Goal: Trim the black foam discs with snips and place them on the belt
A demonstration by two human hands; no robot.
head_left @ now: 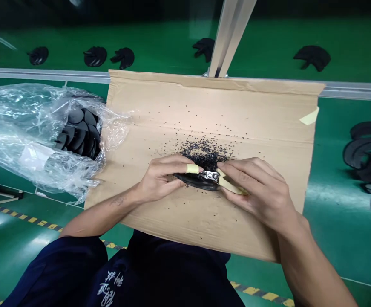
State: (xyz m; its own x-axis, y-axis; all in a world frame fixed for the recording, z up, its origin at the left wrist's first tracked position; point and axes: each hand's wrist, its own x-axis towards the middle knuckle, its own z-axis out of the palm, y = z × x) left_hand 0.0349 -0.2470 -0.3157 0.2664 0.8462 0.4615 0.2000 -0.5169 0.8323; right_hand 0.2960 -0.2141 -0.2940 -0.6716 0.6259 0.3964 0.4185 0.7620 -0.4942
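Observation:
My left hand (164, 177) grips a curved black plastic disc (201, 182) by its left end, with yellow tape wrapped round one finger. In my right hand (257, 185) is a pair of small cutting pliers (233, 184) with pale yellow handles. Their metal jaws touch or lie right over the upper edge of the disc; I cannot tell whether they are closed on it. Just beyond both hands, many tiny black bits (206, 153) are heaped and scattered over the cardboard sheet (172, 221).
To the left, a clear plastic bag (19, 115) holds several black discs (79, 132). More black parts (370, 149) lie on the right. Behind the cardboard runs a metal rail (44, 74) with an upright post (233, 38); several black pieces (313, 57) sit beyond it.

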